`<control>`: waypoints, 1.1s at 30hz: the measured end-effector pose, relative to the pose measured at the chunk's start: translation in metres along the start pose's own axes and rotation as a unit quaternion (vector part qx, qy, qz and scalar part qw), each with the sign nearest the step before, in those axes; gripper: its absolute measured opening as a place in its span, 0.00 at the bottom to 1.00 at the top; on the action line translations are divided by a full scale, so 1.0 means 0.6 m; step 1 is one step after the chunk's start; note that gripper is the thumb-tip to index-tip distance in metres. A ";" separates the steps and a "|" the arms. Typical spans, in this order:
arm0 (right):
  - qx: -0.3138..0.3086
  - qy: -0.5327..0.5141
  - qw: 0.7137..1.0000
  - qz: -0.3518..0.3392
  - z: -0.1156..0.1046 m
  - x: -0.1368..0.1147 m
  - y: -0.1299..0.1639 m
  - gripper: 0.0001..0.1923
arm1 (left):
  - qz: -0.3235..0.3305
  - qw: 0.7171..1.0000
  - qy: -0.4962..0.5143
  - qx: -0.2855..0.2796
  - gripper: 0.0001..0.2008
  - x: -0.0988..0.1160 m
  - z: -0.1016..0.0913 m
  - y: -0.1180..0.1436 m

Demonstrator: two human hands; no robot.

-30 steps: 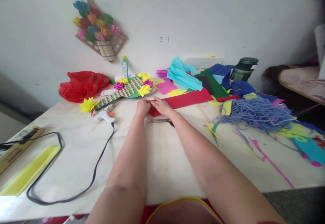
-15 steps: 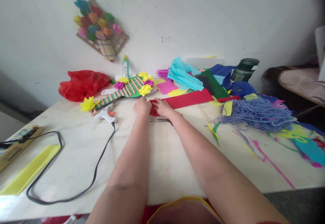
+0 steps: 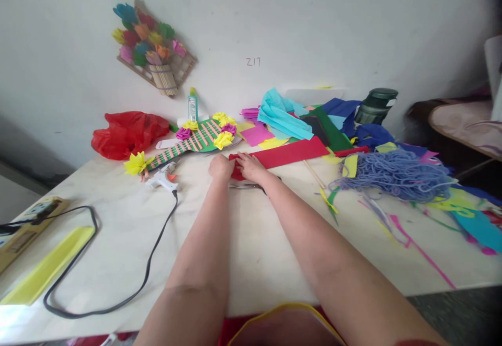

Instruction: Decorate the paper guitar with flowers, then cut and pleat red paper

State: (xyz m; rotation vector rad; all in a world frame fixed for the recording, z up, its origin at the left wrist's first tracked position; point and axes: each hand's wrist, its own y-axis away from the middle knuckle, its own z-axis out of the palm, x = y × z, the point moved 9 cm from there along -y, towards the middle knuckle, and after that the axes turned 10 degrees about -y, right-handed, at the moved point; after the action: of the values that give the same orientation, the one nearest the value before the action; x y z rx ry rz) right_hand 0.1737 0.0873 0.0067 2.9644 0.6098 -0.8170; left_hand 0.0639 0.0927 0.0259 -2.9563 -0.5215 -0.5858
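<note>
A long strip of red paper or felt lies slantwise on the table, its near left end bunched or folded between my hands. My left hand is closed at that end, thumb and fingers pinching its edge. Just right of it, my right hand bends its fingers over the folded end and presses on it. Under and in front of the strip lie scissors, partly hidden by my right hand. Behind and left rests a guitar-shaped green craft piece with pink strips and yellow and purple paper flowers.
A white glue gun lies left, its black cord looping to a power strip. Blue yarn, paper scraps and a thin stick lie right. A glue bottle and dark jar stand behind.
The view has shifted slightly. My left hand stays at the folded end of the red strip, and my right fingers have moved only a little on it.
</note>
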 end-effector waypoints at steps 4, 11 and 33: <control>0.013 -0.010 1.000 -0.008 -0.004 -0.001 0.001 0.25 | 0.010 0.997 0.068 0.028 0.18 -0.001 0.001 -0.013; 0.019 -0.041 0.999 -0.013 -0.013 0.000 0.001 0.24 | 0.040 0.986 0.155 -0.040 0.12 0.004 0.040 -0.040; 0.110 -0.252 0.962 -0.007 -0.041 0.029 -0.001 0.25 | 0.013 0.733 0.655 -0.181 0.01 0.058 0.079 0.007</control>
State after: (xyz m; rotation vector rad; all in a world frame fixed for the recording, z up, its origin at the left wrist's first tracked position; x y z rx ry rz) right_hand 0.1990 0.0970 0.0193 2.7406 0.5330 -1.6591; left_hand 0.1123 0.1065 -0.0048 -1.8986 -0.1603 -2.5738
